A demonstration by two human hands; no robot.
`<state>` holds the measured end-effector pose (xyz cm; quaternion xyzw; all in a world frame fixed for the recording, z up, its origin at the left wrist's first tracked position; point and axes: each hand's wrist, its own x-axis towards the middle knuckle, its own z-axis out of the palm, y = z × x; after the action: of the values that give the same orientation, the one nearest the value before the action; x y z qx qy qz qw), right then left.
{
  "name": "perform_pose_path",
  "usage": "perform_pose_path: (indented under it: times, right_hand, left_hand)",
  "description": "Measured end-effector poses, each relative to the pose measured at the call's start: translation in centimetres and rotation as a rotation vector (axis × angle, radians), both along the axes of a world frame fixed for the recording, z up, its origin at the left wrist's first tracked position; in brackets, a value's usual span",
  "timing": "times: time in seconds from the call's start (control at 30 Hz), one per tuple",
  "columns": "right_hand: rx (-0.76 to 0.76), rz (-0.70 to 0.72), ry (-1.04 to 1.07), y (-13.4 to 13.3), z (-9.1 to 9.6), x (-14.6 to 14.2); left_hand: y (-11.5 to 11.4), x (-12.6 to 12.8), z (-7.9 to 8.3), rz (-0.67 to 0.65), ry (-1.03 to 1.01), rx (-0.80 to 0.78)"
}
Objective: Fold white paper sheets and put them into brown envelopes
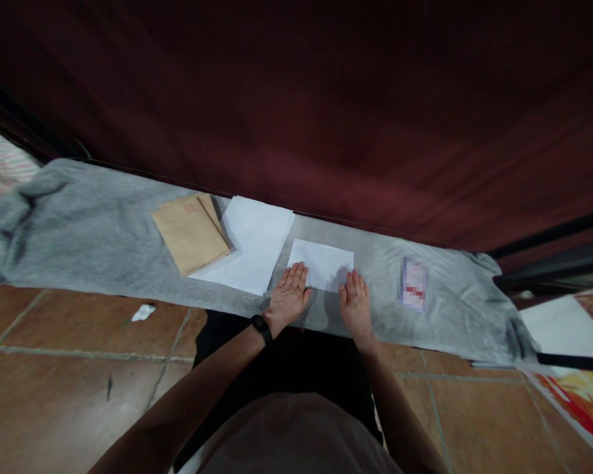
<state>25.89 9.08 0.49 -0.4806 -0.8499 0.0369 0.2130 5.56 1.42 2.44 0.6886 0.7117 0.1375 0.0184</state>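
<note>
A small white sheet of paper [322,262], perhaps folded, lies flat on the grey cloth in front of me. My left hand [289,293] rests at its near left corner, fingers stretched out and nothing gripped. At the near right corner lies my right hand [356,301], also flat with its fingers extended. To the left is a stack of larger white paper [257,240]. Brown envelopes [192,234] overlap the left part of that stack. A dark band sits on my left wrist.
Grey cloth [109,230] covers the long narrow surface. On its right lies a blurred-out item [414,284] with a red mark. A dark red curtain [296,131] hangs along the far edge. A white scrap [143,313] is on the tiled floor [69,382].
</note>
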Motion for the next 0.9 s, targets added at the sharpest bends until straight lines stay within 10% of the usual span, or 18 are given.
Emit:
perform_pose_path:
  times: [0.33, 0.9]
  right_hand:
    - [-0.096, 0.121, -0.023, -0.7, 0.4, -3.9]
    - [-0.040, -0.048, -0.101, -0.9, 0.1, -1.6]
  left_hand:
    - [4.4, 1.6, -0.4, -0.162, -0.018, 0.012]
    - [6.6, -1.4, -1.2, 0.042, 0.006, 0.026]
